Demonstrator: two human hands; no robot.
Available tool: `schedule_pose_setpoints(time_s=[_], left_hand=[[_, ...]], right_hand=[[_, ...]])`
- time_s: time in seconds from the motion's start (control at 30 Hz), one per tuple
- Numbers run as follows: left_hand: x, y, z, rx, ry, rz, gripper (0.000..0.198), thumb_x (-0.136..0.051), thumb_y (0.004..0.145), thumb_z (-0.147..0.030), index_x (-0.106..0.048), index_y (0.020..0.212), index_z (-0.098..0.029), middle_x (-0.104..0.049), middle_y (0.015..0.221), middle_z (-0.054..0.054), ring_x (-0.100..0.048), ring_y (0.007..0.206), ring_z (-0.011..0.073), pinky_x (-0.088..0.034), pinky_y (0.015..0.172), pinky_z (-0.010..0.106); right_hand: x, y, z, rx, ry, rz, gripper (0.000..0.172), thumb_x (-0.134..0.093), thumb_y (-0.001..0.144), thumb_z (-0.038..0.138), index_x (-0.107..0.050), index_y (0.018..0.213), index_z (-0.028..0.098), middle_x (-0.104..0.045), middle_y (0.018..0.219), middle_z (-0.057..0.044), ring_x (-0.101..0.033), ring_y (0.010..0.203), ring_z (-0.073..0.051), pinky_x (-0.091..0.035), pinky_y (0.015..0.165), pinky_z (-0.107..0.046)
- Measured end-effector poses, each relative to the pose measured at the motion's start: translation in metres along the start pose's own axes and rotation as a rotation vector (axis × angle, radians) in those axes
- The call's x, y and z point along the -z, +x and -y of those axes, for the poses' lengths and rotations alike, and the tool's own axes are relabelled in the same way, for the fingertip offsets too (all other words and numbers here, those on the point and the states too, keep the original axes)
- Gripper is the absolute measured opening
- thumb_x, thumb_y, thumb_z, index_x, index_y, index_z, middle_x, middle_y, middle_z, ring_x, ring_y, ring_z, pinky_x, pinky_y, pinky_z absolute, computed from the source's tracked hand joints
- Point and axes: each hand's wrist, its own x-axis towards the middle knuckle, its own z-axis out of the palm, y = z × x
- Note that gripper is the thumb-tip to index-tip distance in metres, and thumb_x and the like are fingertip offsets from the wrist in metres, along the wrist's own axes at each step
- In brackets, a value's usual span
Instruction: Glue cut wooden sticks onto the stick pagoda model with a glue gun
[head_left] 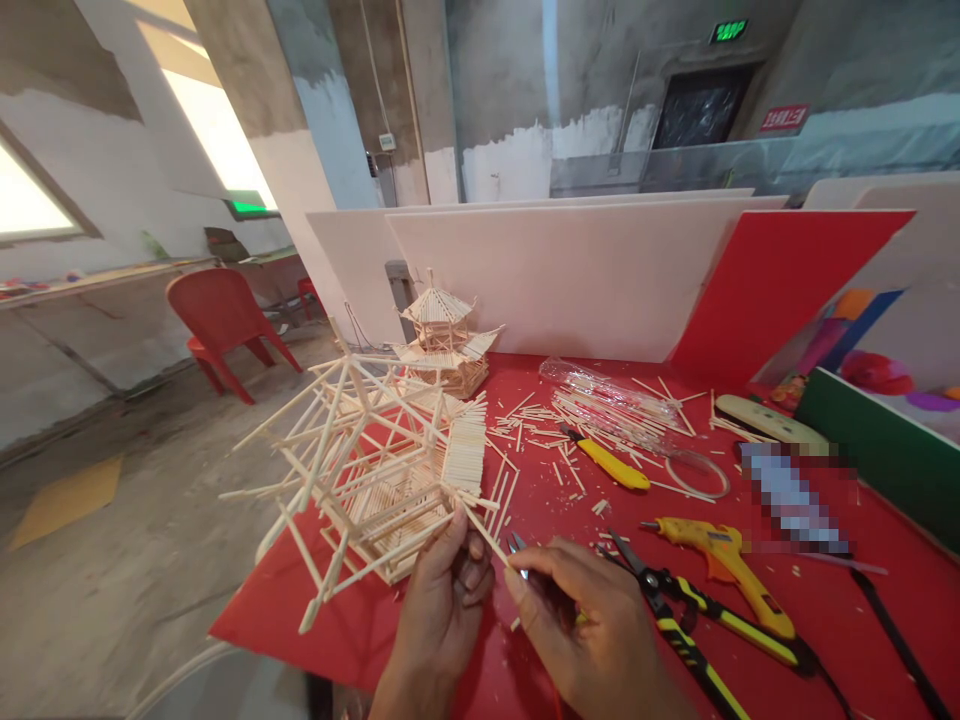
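A pavilion model made of thin wooden sticks [375, 470] stands at the table's front left, its roof partly a bare frame and one side covered with a row of sticks. My left hand [450, 585] is closed, thumb and fingers pinching at the model's near right corner, on one end of a slanting wooden stick [486, 532]. With thumb and forefinger, my right hand [589, 620] grips the stick's lower end. A metal tool tip [517, 545] shows beneath the right hand; the rest of that tool is mostly hidden.
Behind stands a finished-looking stick pagoda [442, 335]. Loose sticks [525, 415], a plastic bag of sticks [611, 400] and a yellow utility knife [611, 465] lie mid-table. To the right are black-and-yellow pliers [675, 600] and a yellow glue gun [720, 560]. White boards [555, 280] rise behind.
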Motion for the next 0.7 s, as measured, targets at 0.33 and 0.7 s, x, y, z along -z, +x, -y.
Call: schedule_pose_setpoints(time_s=[0.33,0.7], left_hand=[[0.0009,0.0019,-0.0016,0.019,-0.013,0.001,0.042,-0.087,0.065,-0.038,-0.053,0.066,-0.015,-0.053,0.052,-0.007,-0.033,0.038,0.0005,-0.023,0.035,0.012],[-0.0018,-0.0001,-0.0014,0.008,-0.004,-0.028,0.042,-0.09,0.059,-0.031,-0.051,0.064,-0.015,-0.052,0.05,-0.007,-0.031,0.037,0.0006,-0.022,0.035,0.012]], right_hand=[[-0.0005,0.0014,0.0024,-0.001,0.008,-0.005,0.01,-0.058,0.09,0.022,-0.067,0.094,0.021,-0.07,0.075,-0.001,-0.064,0.062,-0.012,-0.05,0.059,-0.02],[-0.0041,0.0038,0.0001,-0.007,0.005,-0.015,0.008,-0.062,0.089,0.023,-0.067,0.095,0.023,-0.065,0.068,0.003,-0.059,0.056,-0.01,-0.046,0.054,-0.019]])
